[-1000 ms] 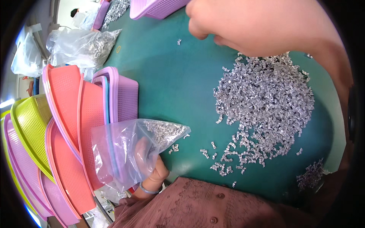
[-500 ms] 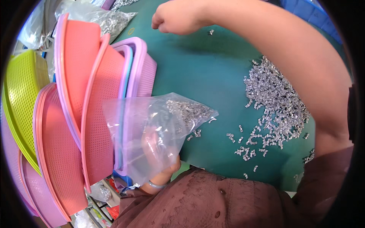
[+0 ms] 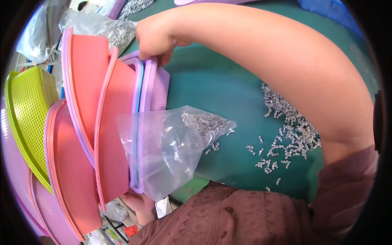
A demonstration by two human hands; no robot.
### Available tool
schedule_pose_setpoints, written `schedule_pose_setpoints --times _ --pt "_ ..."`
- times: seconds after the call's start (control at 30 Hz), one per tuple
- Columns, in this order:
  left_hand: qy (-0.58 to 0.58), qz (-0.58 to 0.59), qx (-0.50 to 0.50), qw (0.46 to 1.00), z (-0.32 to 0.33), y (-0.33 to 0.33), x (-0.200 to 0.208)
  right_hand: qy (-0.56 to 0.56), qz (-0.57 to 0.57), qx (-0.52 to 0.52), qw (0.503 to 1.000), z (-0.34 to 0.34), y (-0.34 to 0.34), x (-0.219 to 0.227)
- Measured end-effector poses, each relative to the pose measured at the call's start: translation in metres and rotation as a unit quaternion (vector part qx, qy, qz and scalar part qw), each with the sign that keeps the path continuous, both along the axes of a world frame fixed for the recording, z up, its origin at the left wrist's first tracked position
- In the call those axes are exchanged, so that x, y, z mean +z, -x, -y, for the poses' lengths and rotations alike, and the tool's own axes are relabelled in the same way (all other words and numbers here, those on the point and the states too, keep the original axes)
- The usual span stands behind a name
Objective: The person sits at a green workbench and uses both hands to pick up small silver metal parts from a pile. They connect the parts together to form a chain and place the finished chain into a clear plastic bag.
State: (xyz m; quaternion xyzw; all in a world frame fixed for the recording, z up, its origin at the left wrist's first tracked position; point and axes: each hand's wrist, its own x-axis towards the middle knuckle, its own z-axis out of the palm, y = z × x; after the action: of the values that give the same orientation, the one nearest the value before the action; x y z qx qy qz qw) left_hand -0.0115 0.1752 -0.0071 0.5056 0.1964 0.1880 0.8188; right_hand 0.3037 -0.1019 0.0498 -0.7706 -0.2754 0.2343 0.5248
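My right hand (image 3: 157, 38) reaches across to the far end of a light purple basket (image 3: 160, 87), its fingers closed over the rim. My left hand (image 3: 139, 204) is at the near end of the same basket stack, below the rims; its fingers are mostly hidden, so I cannot tell its grip. A clear plastic bag (image 3: 163, 151) lies over the baskets' near part, and small metal clips (image 3: 206, 124) fill its pointed right end. Neither hand is on the bag. My right forearm partly covers a pile of loose metal clips (image 3: 292, 118) on the green table (image 3: 220, 163).
Pink baskets (image 3: 112, 122) and a lime green basket (image 3: 32, 94) stand on edge at the left. Behind them is another bag of metal parts (image 3: 108, 28). A blue crate (image 3: 332, 14) sits at the far right, and a purple rim (image 3: 212, 2) shows at the far edge.
My right hand has moved left and nearer, from above the table onto the basket's rim. My left hand has left the clear bag and dropped down and left.
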Motion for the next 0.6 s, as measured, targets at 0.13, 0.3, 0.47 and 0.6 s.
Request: schedule_pose_setpoints --times 0.13,0.3,0.47,0.6 --pt "-0.019 -0.033 -0.001 0.999 -0.020 -0.001 0.007 0.018 0.024 0.014 0.999 0.000 -0.002 0.000" --pt "-0.026 -0.048 0.015 0.998 -0.034 0.001 0.006 0.069 0.069 0.085 0.992 -0.020 -0.009 -0.007" --pt "-0.344 -0.109 0.019 0.932 -0.047 0.014 0.002 0.128 0.094 0.133 0.978 -0.030 -0.002 0.001" --pt "-0.564 -0.199 -0.031 0.801 -0.053 0.016 0.010 0.066 0.059 0.110 0.990 -0.032 -0.002 -0.001"
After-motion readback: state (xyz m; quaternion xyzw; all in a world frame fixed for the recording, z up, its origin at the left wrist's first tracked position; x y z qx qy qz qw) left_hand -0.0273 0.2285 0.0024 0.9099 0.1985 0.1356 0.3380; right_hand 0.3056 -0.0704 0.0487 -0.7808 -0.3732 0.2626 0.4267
